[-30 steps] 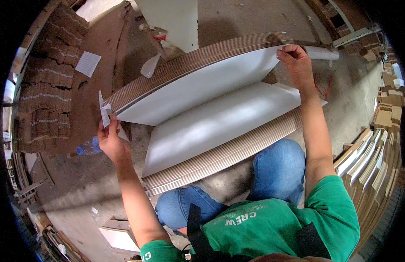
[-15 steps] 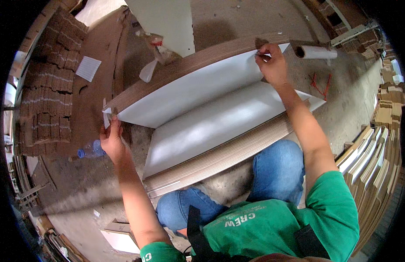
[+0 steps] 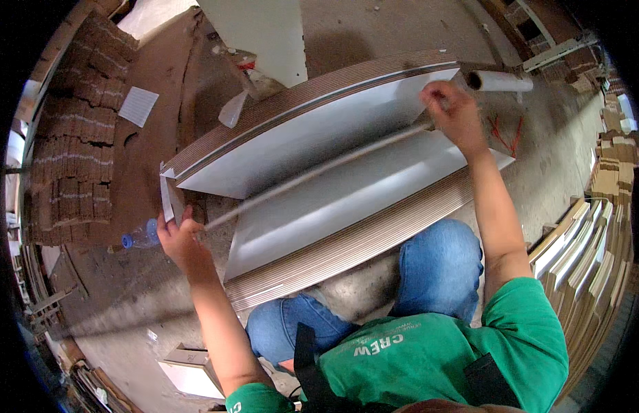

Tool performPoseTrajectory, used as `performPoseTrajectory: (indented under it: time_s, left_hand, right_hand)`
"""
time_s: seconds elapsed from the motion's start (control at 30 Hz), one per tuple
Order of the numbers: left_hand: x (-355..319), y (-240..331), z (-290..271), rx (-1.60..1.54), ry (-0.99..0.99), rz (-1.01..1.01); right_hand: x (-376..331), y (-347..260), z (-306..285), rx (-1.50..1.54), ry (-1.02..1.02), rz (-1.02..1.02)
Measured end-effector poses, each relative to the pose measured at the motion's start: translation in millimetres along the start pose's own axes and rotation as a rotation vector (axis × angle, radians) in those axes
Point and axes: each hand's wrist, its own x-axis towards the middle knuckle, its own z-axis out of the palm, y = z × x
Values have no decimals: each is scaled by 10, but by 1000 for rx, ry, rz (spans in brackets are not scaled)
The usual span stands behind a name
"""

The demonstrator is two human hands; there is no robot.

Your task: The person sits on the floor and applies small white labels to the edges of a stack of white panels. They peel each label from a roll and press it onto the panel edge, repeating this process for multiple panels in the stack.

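Observation:
Two fanned stacks of thin brown-edged panels with white faces lie in front of me. The far stack (image 3: 306, 89) leans upright and the near stack (image 3: 354, 258) lies by my knees. Between them, a blurred white panel (image 3: 319, 167) shows its pale long edge. My left hand (image 3: 184, 237) is beside that panel's left end, thumb and fingers apart, close to a white strip (image 3: 166, 196) at the far stack's corner. Over the panel's right end hovers my right hand (image 3: 452, 113), fingers bent and smeared by motion; its grip cannot be made out.
A blue-capped clear bottle (image 3: 142, 235) lies past my left hand. Stacked brown cardboard (image 3: 75, 144) stands at left; more panels (image 3: 584, 255) stand at right. A white roll (image 3: 502, 82) and red cord (image 3: 507, 135) lie beyond the right ends.
Both hands have left the far stack's upper corners. The left moved down and toward me, the right outward to the right. A panel has swung off the far stack toward the near one.

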Motion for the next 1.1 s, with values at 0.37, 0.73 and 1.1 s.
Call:
performPoseTrajectory:
  time_s: [0.37, 0.73, 1.1]
  left_hand:
    - [-886, 617, -322, 87, 72, 189]
    - [-1286, 858, -301, -39, -76, -181]
    - [-1266, 691, -306, 140, -145, -252]
  right_hand:
    - [63, -1119, 522, 418, -977, 112]
    - [81, -2537, 1361, 1023, -1183, 220]
    - [43, -2565, 1147, 520, -639, -382]
